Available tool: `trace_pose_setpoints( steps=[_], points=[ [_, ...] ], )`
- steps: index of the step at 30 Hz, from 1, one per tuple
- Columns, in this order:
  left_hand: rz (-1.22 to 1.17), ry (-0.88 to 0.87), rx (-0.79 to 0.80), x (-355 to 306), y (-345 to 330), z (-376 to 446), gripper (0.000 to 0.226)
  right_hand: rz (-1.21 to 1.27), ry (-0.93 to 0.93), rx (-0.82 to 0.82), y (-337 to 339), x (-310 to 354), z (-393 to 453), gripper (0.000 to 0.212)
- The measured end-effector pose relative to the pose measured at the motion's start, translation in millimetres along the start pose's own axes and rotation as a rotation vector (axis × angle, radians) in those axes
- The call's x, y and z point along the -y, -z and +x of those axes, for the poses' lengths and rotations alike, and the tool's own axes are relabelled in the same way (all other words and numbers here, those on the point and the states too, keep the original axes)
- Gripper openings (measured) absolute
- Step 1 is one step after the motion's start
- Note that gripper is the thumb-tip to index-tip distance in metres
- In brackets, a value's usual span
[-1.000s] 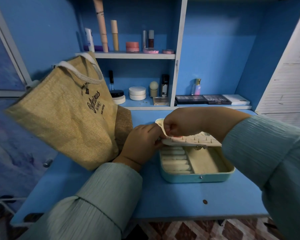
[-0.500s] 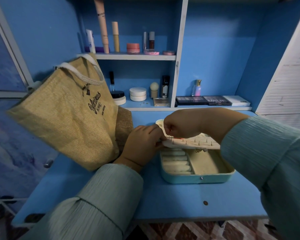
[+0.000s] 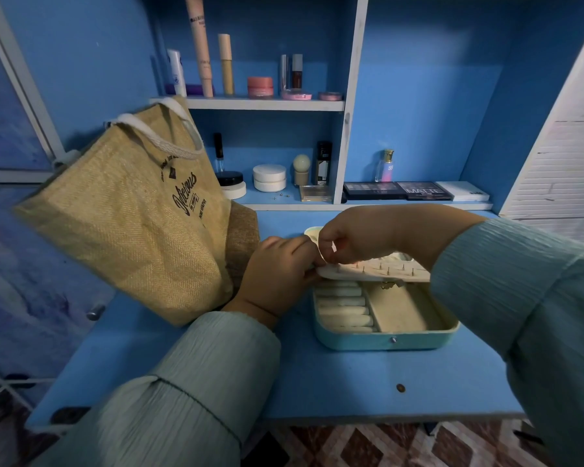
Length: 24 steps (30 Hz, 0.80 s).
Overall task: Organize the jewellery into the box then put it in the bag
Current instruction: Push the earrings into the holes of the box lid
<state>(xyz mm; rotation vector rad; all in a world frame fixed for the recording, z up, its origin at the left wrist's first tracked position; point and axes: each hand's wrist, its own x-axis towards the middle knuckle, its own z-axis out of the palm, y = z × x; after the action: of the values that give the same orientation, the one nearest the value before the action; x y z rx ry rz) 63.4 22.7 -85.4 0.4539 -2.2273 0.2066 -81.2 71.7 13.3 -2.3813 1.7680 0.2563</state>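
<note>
Both hands at the box's earring panel (image 3: 371,272): left hand (image 3: 277,274) gripping its left edge, right hand (image 3: 354,237) pinching just above.

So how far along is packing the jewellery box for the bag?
Early to midway. Studs already stand in the earring panel, which the left hand holds while the right hand pinches at its corner. The jewellery box is open; the bag stands beside it. Left: close and bag the box.
</note>
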Motion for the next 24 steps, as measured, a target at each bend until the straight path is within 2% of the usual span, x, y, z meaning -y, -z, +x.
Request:
trace_pose_setpoints(
  steps=[10,15,20,24],
  points=[
    [-0.044,0.072,0.017,-2,2,2,0.025,0.029,-0.062,-0.079,-4,1,0,0.020],
    [-0.115,0.136,-0.009,-4,1,2,0.027,0.243,-0.135,-0.144,-4,-7,-12,0.024],
    [-0.243,0.242,0.009,-7,0,1,0.043,0.299,-0.163,-0.203,-6,-16,-40,0.018],
    [-0.300,0.340,0.074,-11,4,1,0.023,0.336,-0.188,-0.249,-9,-25,-65,0.017]
  ],
)
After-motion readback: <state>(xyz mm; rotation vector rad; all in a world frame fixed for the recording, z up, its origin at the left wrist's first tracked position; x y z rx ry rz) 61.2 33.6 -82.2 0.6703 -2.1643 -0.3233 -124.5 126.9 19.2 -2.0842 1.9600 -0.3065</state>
